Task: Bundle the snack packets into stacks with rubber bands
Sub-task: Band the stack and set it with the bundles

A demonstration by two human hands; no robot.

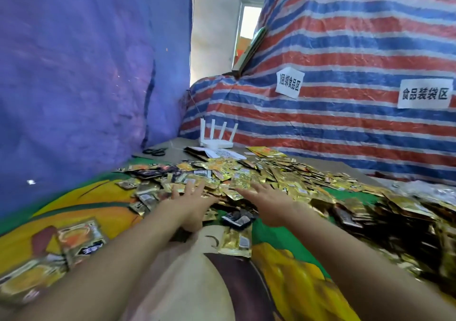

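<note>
- Centrally in the head view, the left hand (188, 201) reached forward with its fingers straight and spread wide, holding nothing. Its fingertips lay at the near edge of the heap of gold foil snack packets (246, 175).
- Just right of it, the right hand (267, 204) was stretched out the same way, fingers fanned and flat over the packets, gripping none. Whether the palms pressed down or only hovered could not be told.
- The heap ran from the middle of the frame out to the right edge, loose and unsorted, with some darker packets mixed in.
- Between the two wrists lay a small dark packet (238, 218), and just below it, apart from the heap, a single gold packet (235, 241).
- At the lower left, beside the left forearm, sat a blurred group of gold and orange packets (74, 244). Whether a band held them could not be told.
- Under everything lay a green and yellow printed cloth (86, 204).
- Beyond the heap, in the upper middle, stood a white router with four upright antennas (217, 135), with black scissors (154, 151) to its left.
- A blue-purple tarpaulin (86, 74) filled the upper left of the frame.
- A red, white and blue striped tarpaulin (345, 37) filled the upper right and carried two white paper signs (424, 93) with black characters.
</note>
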